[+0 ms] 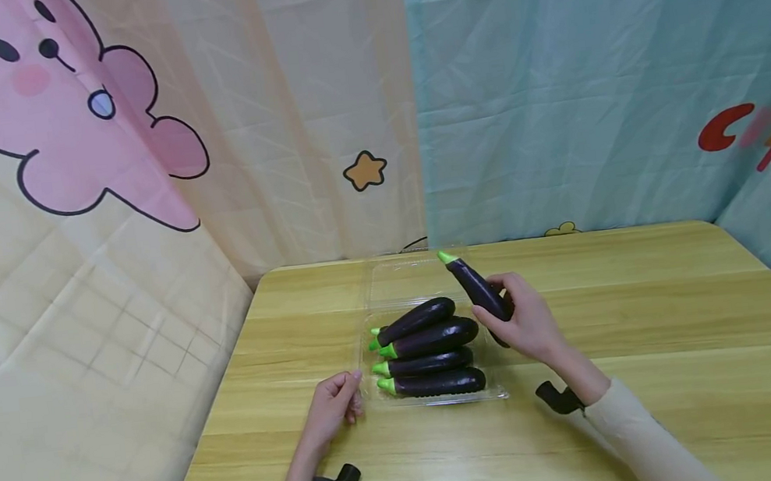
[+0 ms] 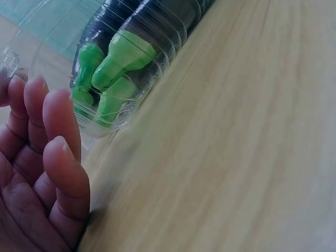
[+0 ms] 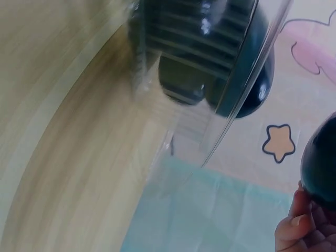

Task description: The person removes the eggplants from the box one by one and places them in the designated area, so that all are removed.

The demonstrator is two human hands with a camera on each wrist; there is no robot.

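Observation:
My right hand point(image 1: 524, 320) grips a dark purple eggplant point(image 1: 478, 287) by its rounded end, held tilted with its green stem end up and to the left. In the right wrist view the held eggplant point(image 3: 321, 163) shows only in part at the right edge, with fingertips point(image 3: 294, 228) against it. Several more eggplants point(image 1: 434, 337) lie crosswise in a clear plastic clamshell box point(image 1: 496, 393), green stem ends to the left. At the box's left side, my left hand point(image 1: 335, 402) pinches the rim between thumb and index finger; the other fingers point(image 2: 63, 113) are loosely bent.
The box's transparent lid point(image 1: 404, 279) lies folded back toward the table's far edge. Under everything is a light wood-grain table point(image 1: 646, 307). Printed curtains point(image 1: 554, 97) hang right behind the table and along its sides.

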